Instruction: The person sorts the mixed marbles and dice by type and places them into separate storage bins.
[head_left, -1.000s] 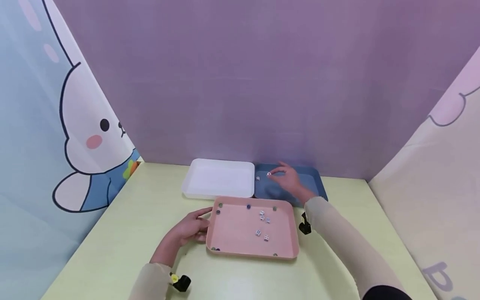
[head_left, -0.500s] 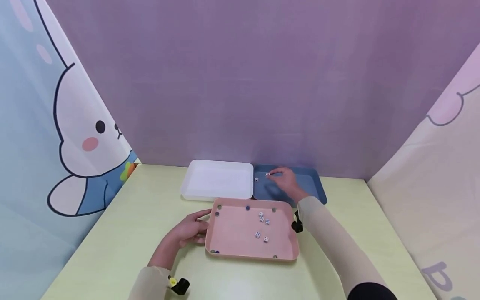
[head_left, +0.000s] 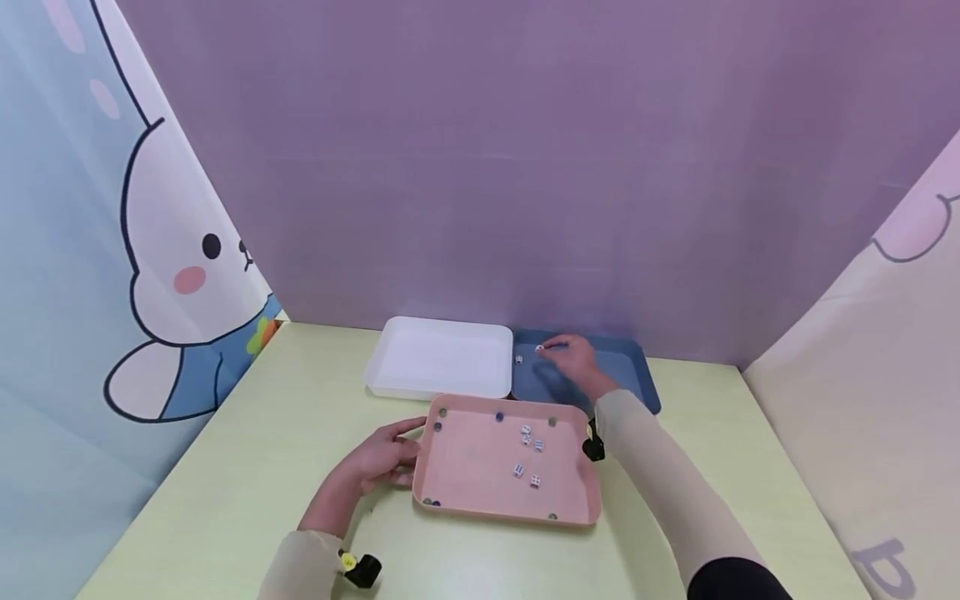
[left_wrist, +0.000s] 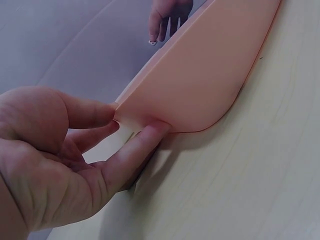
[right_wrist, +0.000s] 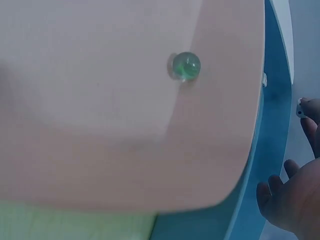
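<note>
Pinching a small white die [head_left: 539, 347] between thumb and forefinger, the right hand [head_left: 573, 358] was over the blue tray [head_left: 626, 367], its other fingers loosely bent and holding nothing. Whether the die touched the tray floor could not be told. A second die [head_left: 518, 360] lay near it, by that tray's left wall.

The left hand [head_left: 381, 457] held the left side of the pink tray [head_left: 472, 462], its digits partly spread, some at the rim and another lower on the outer wall.

Inside the pink tray, which stood on the worktop [head_left: 697, 433], were five dice [head_left: 535, 481], toward its right half, and several glassy marbles [right_wrist: 186, 65] close to the walls. The white tray [head_left: 446, 358] was just beside the blue one.

The die looked light, hard and unlikely to break; its smooth faces could slip, so two opposite flat sides, squarely pinched by the fingertips, seemed the best hold. The pink tray looked thin-walled and fairly stiff, best gripped at its rim, since any tilt might set the marbles rolling.
</note>
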